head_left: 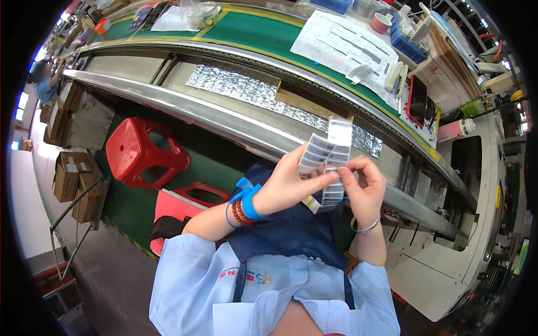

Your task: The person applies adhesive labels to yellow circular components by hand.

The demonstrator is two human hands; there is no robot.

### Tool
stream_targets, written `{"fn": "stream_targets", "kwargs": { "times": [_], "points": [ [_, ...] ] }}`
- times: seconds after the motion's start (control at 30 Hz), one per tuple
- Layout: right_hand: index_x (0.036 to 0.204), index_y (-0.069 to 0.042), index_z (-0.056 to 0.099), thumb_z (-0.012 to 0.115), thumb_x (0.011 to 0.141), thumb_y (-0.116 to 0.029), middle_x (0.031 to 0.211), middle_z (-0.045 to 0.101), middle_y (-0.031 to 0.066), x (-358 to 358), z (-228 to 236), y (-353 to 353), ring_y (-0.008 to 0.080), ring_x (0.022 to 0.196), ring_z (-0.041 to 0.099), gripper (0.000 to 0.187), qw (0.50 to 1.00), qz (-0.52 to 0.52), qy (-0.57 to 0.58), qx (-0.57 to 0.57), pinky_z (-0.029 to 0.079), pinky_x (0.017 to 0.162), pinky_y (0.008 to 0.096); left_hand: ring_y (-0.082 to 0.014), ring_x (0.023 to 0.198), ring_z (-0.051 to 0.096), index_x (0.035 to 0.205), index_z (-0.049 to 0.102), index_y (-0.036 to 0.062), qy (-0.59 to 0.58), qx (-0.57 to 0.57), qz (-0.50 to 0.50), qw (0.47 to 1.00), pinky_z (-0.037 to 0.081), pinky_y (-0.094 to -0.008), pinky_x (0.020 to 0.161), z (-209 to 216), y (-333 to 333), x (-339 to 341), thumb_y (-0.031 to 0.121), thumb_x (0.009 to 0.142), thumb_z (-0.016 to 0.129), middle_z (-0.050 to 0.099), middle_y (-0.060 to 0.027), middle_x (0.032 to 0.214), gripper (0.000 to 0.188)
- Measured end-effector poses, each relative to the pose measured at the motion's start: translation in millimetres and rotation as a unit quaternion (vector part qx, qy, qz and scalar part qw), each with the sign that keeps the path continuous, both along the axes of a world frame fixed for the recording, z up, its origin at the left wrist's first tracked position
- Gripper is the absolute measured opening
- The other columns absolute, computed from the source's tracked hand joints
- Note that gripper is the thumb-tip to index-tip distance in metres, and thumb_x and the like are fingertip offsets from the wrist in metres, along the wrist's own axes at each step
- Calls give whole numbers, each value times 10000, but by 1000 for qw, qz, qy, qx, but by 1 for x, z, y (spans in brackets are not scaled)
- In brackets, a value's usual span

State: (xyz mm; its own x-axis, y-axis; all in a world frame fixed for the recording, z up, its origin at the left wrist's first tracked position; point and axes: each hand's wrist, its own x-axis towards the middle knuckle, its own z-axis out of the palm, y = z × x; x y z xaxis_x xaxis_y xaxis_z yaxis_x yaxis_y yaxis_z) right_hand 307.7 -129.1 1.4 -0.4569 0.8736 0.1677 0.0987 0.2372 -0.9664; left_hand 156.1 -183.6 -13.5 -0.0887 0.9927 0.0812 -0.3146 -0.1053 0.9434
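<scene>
- A strip of white labels [329, 159] is held up in front of the chest, above a dark blue apron [291, 229], between both hands.
- The left hand [288, 182] is closed on the strip's left side, thumb laid across the labels; a blue wrist strap [249, 199] and a red bead bracelet [240, 213] are worn on that wrist.
- The right hand [364, 185] is pinched on the strip's right edge with the fingertips, as if one label were being picked or peeled; a thin bangle [365, 227] is seen on that wrist.
- The work is judged to be at an early or middle point: most of the strip looks full, and no loose label is seen on the fingers.
- Another label strip [360, 73] and a large printed sheet [344, 45] lie on the green worktop [252, 31] beyond the metal rail [224, 117], well apart from the hands.
- A red stool [143, 151] stands to the left, below the rail.
- The lower end of the held strip is hidden behind the fingers, and its print is too small to make out.
- Whether a label has already been lifted cannot be told.
- The far worktop is bent and partly cut off by the lens rim.
</scene>
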Motion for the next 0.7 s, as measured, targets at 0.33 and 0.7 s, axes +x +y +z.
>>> {"fn": "stream_targets", "kwargs": {
  "times": [0.33,0.7],
  "points": [
    [1091,34,464,574,819,-65,941,598,70,-26,-1,33,103,857,559,310,943,210,122,-228,442,765,228,-23,512,440,810,601,60,-4,-46,53,998,350,-172,470,33,37,-42,216,823,601,530,39,625,156],
    [1172,-32,458,661,746,-96,879,545,18,-69,-47,28,74,745,526,477,919,338,15,-205,420,667,180,-3,432,320,845,585,33,-17,35,179,983,212,-158,415,61,66,-135,220,837,573,414,63,496,187]
  ]
}}
